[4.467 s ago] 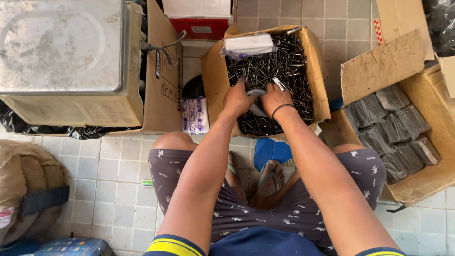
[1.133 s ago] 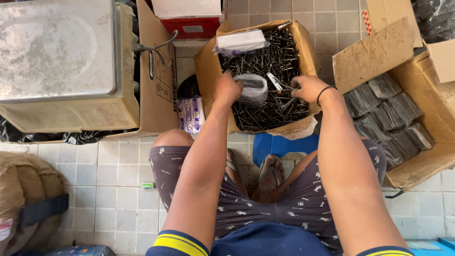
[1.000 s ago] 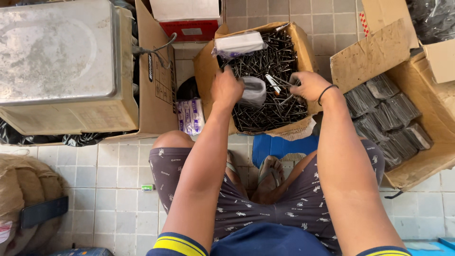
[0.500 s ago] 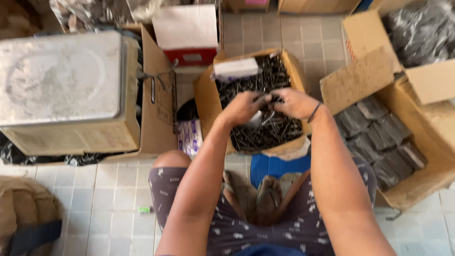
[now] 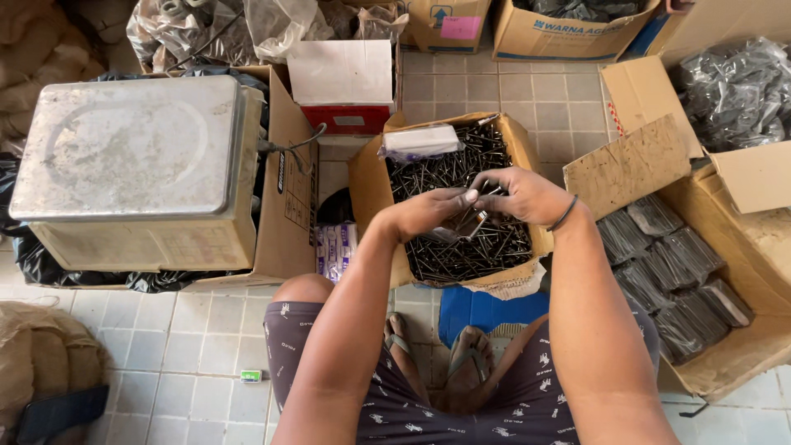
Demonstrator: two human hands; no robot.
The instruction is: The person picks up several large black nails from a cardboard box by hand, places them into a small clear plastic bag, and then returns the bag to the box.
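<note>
Small clear bag of dark nails sits betw. my two hands, right over the open cardboard box of loose nails in front of my knees. My left hand pinches its near side, fingers closed on it; my right hand grips the far edge w/ bent fingers. Box of packed bags lies to the right, metal scale to the left.

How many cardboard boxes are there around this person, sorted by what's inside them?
Box of loose dark nails, under the left hand and right hand: 1
Box of bagged nail packs: 1
Boxes of filled plastic bags: 2
Box holding the metal scale: 1
Total: 5
</note>
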